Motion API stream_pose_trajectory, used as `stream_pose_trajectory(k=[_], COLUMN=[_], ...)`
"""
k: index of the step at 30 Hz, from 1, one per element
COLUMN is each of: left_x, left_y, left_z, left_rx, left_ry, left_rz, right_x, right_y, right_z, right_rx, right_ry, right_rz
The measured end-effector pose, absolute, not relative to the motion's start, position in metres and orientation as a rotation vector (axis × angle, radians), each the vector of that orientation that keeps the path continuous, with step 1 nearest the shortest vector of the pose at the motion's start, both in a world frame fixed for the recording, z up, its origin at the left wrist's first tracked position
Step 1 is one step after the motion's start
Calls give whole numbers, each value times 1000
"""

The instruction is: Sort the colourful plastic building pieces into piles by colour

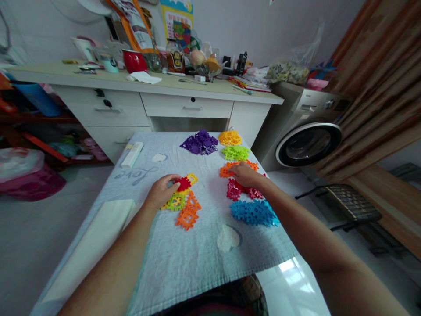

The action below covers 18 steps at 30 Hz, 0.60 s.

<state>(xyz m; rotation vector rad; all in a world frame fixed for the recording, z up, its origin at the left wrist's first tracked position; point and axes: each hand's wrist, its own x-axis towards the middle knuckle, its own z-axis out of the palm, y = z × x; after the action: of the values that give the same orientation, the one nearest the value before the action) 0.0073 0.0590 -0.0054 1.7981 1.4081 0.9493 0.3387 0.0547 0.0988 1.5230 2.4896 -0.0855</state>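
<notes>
My left hand (162, 190) rests on a joined cluster of flat plastic grid pieces (185, 206), its fingers closed on a red piece (183, 183) at the cluster's top. The cluster also has yellow, green and orange squares. My right hand (245, 174) lies palm down with fingers curled over the orange pile (230, 168), right above the red pile (235, 191). A blue pile (254, 212) lies nearer to me. Purple (199, 142), yellow (230, 138) and green (235, 153) piles sit further back. All lie on a pale blue towel (184, 254).
A white box (132, 154) lies at the towel's far left, a white folded sheet (98, 237) at its near left. Behind stands a cluttered white desk (144, 103) with drawers. A washing machine (309, 140) stands to the right, a low rack (351, 204) on the floor.
</notes>
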Motion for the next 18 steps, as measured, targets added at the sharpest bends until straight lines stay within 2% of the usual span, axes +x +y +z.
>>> stream_pose_trajectory(k=[10, 18], left_x=[8, 7], left_y=[58, 60], left_z=[-4, -5], left_rx=[1809, 1825], left_ry=[1412, 1434], left_rz=[951, 940], right_x=[330, 327], right_y=[61, 69], right_z=[88, 81], right_rx=[1402, 1361], right_ry=[2577, 2515], right_rz=[-138, -9])
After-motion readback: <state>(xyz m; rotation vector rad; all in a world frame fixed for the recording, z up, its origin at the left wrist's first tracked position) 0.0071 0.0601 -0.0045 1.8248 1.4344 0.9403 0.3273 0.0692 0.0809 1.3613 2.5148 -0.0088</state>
